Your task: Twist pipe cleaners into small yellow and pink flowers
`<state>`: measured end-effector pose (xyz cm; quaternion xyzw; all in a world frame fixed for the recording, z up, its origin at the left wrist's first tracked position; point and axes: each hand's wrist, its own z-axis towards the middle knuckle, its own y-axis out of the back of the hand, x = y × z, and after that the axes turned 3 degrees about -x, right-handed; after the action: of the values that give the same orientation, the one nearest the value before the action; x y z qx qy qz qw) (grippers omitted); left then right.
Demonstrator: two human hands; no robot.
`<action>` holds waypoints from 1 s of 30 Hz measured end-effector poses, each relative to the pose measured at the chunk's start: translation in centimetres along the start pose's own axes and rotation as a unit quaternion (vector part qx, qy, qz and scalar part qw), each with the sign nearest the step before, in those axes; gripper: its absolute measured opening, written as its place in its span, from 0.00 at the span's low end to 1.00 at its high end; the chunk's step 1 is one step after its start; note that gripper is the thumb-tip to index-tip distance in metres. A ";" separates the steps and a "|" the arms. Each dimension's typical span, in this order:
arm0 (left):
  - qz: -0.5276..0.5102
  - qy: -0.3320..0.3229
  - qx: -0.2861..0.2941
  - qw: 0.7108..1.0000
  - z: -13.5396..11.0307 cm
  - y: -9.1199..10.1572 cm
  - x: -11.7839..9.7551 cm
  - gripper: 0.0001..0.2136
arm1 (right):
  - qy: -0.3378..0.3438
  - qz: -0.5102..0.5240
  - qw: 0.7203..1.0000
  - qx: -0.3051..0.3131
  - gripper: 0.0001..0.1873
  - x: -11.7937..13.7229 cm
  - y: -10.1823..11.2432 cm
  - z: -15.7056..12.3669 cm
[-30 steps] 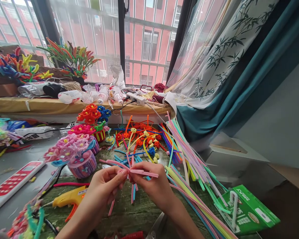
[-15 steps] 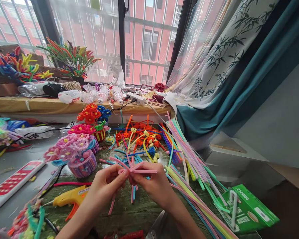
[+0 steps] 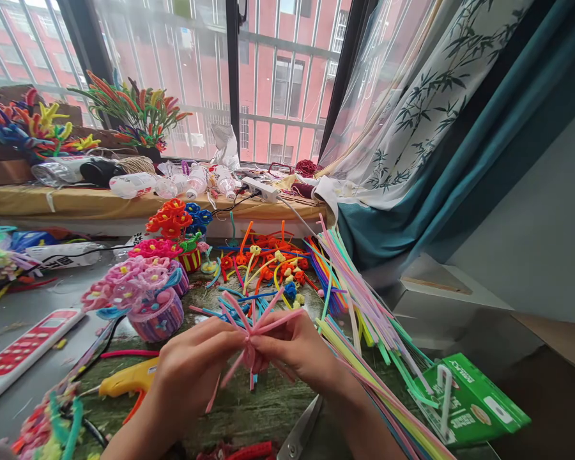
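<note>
Several pink pipe cleaners (image 3: 249, 332) spread out like a star from a twisted centre between my two hands. My left hand (image 3: 196, 358) pinches the bundle from the left, its fingers pressed together. From the right, my right hand (image 3: 299, 351) grips the same bundle, with the thumb near the knot at its centre. Below the knot, looped pink strands hang partly hidden by my fingers. Blue and pink pipe cleaners (image 3: 230, 310) lie on the table just behind my hands. Scissors (image 3: 301, 429) rest on the table below my right wrist.
A yellow glue gun (image 3: 127, 380) lies left of my left forearm. Behind it stands a purple pot (image 3: 157, 316) of pipe-cleaner flowers. Long pastel pipe cleaners (image 3: 364, 294) stretch along the right, beside a green box (image 3: 483, 402). Orange flowers (image 3: 268, 271) cover the far table; a white-and-red remote-like object (image 3: 29, 351) lies left.
The pink bundle has turned between my hands, so its strands now fan upward and outward and the knot shows. My left hand has rolled over, its back facing up more.
</note>
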<state>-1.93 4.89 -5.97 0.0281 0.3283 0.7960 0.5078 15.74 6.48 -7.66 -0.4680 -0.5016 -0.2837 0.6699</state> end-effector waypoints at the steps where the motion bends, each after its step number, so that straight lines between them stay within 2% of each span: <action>1: 0.027 -0.042 -0.003 0.999 -0.1 0.2 0.0 0.10 | -0.004 0.010 1.000 0.007 0.14 0.1 -0.1 -0.1; 5: 0.187 -0.146 0.010 0.971 -1.5 0.6 -0.1 0.13 | -0.041 0.057 0.996 0.058 0.12 0.1 0.1 -0.2; 8: 0.206 -0.162 0.032 0.965 -2.4 0.7 0.3 0.16 | -0.051 0.067 0.994 0.069 0.11 -0.1 0.3 -0.1; 9: 0.188 -0.147 0.031 0.971 -2.5 0.7 0.5 0.15 | -0.039 0.061 0.996 0.057 0.11 -0.1 0.2 -0.1; 11: 0.137 -0.076 0.007 0.988 -2.1 0.5 0.9 0.12 | 0.005 0.040 0.999 0.017 0.10 0.1 0.1 0.0; 13: 0.089 0.047 -0.029 0.995 -1.4 0.2 1.0 0.07 | 0.056 0.000 0.998 -0.024 0.10 0.3 -0.2 -0.1; 14: 0.043 0.120 -0.019 0.992 -1.0 0.0 0.9 0.06 | 0.084 -0.034 0.995 -0.043 0.10 0.4 -0.3 -0.1; 15: -0.017 0.188 -0.001 0.982 -0.6 -0.1 0.7 0.06 | 0.117 -0.077 0.988 -0.061 0.09 0.4 -0.4 -0.2; 17: -0.154 0.301 0.037 0.940 0.0 -0.3 0.1 0.09 | 0.195 -0.179 0.960 -0.096 0.08 0.5 -0.5 -0.4; 19: -0.243 0.381 0.028 0.892 0.4 -0.5 -0.6 0.10 | 0.272 -0.272 0.915 -0.120 0.06 0.5 -0.5 -0.6; 20: -0.258 0.408 0.015 0.876 0.5 -0.5 -0.9 0.11 | 0.301 -0.308 0.894 -0.124 0.06 0.4 -0.5 -0.7; 23: -0.264 0.437 -0.009 0.860 0.6 -0.6 -1.1 0.13 | 0.346 -0.381 0.850 -0.118 0.06 0.2 -0.4 -0.8; 26: -0.272 0.425 0.003 0.863 0.3 -0.7 -0.6 0.13 | 0.362 -0.410 0.831 -0.102 0.08 0.0 -0.5 -0.9; 28: -0.270 0.416 0.015 0.868 0.1 -0.8 -0.3 0.12 | 0.352 -0.402 0.840 -0.096 0.08 0.1 -0.6 -0.9; 30: -0.250 0.392 0.016 0.885 0.0 -0.8 -0.2 0.09 | 0.319 -0.367 0.868 -0.098 0.07 0.2 -0.7 -0.9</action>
<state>-1.19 4.92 -6.37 -0.3608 0.5091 0.5838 0.5195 15.55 5.42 -7.26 -0.1972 -0.3656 -0.6908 0.5918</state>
